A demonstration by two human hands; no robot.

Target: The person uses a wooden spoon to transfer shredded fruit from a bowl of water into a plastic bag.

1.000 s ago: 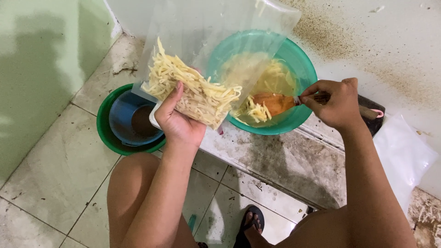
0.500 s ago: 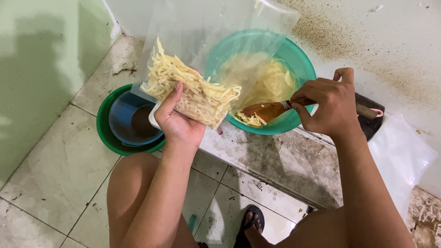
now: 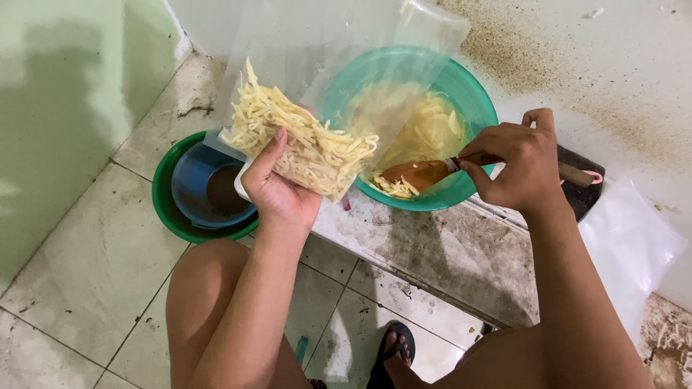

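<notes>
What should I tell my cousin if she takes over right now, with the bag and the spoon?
Left hand: holds the clear plastic bag open, about half full of pale potato strips.
Right hand: grips the wooden spoon, its blade in the teal bowl, with some strips on it.
Done: many strips are already bagged.
Left: more strips lie in the bowl.
Beside the left hand, a green basin with a blue bowl inside sits on the floor.
</notes>
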